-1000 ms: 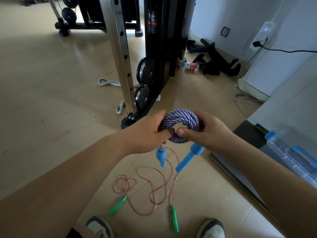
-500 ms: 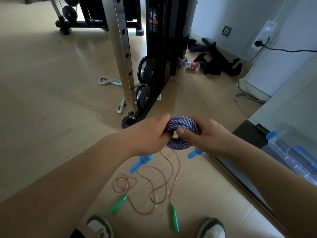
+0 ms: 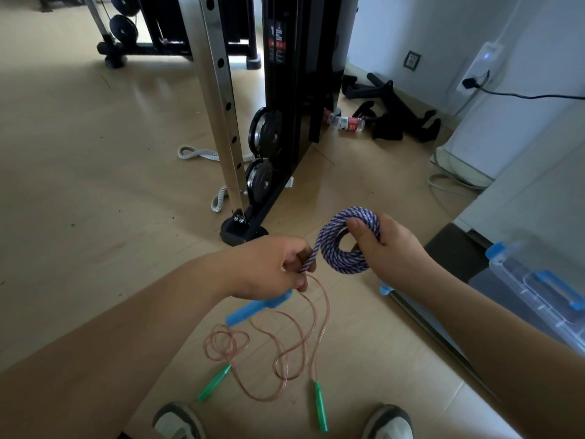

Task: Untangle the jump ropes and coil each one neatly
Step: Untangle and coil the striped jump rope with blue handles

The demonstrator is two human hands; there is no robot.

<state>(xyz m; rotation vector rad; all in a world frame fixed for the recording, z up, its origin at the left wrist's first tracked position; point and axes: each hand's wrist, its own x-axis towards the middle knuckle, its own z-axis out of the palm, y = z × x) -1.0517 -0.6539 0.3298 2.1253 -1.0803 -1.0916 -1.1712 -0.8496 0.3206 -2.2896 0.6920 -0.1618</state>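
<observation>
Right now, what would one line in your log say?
right hand: grips coiled purple rope | left hand: pinches its free end | pink rope: loose on floor

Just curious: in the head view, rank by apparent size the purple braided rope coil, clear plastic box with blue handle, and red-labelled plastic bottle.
Largest: clear plastic box, though cropped.
Then: purple braided rope coil.
Smallest: red-labelled plastic bottle, farther off, so true size unsure.
</observation>
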